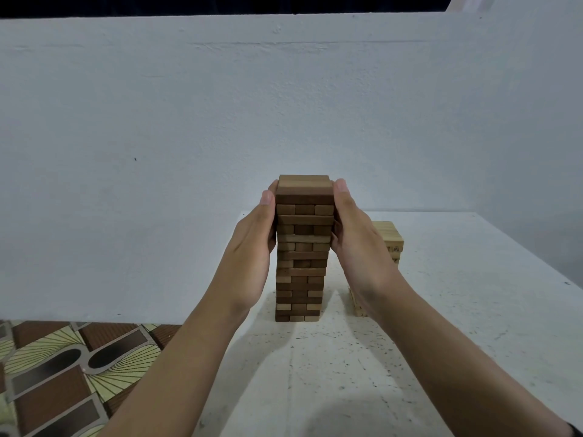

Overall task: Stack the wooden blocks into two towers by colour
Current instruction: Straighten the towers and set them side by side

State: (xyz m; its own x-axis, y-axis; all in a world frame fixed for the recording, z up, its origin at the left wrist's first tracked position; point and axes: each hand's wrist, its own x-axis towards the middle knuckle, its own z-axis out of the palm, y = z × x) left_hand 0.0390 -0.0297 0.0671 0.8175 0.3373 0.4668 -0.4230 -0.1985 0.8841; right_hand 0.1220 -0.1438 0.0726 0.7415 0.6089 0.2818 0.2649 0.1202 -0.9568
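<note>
While both forearms reach in from 6 o'clock over the white table (347,373), patterned floor (56,373) shows off the table edge at 8 o'clock.

Left hand (255,244) and right hand (356,241) flank the upper part of the dark tower (303,247), palms inward. Fingers (267,197) on each hand lie straight and close together, pressed flat on the tower's sides. No block is pinched or carried. How the far fingers sit behind the tower, can't tell.

Dark tower stands dead ahead of the person at 12 o'clock, mid-table. Light tower (389,234) sits at about 2 o'clock from it, near but apart, shorter, its lower part hidden by the right wrist.

Progress, my read: nearly done. Both towers are up and I see no loose blocks on the table. What's left looks like squaring up the dark stack. Light tower's lower part can't be checked.

Orientation: dark tower upright, long axis vertical. Layers alternate. Top layer's blocks run 9-to-3; the layer under it shows three end faces, so those run 6-to-12.

Plain white wall (284,105) sits behind everything.
</note>
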